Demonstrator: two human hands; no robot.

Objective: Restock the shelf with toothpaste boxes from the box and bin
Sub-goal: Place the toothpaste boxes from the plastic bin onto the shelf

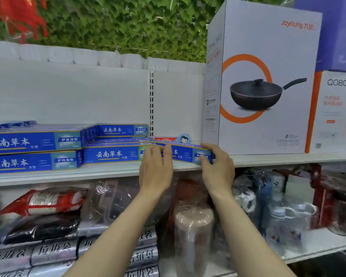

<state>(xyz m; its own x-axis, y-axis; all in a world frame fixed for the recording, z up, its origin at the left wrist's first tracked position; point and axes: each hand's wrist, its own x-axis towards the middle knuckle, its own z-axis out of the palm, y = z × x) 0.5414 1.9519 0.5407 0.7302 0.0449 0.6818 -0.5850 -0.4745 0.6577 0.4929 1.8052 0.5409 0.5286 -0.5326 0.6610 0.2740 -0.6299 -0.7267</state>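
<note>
A blue toothpaste box (185, 152) lies on the white shelf (100, 170), slightly askew, between both my hands. My left hand (156, 168) has its fingers around the box's left part. My right hand (218, 164) grips its right end with thumb and fingers. To the left, several matching blue toothpaste boxes (112, 153) sit in stacked rows (34, 150). A red toothpaste box (165, 139) lies behind the held box, against the back panel.
A tall white wok carton (268, 76) stands right beside the held box on the same shelf, with another appliance carton (336, 110) further right. The lower shelf holds plastic-wrapped goods (194, 222) and bag rolls (54, 252).
</note>
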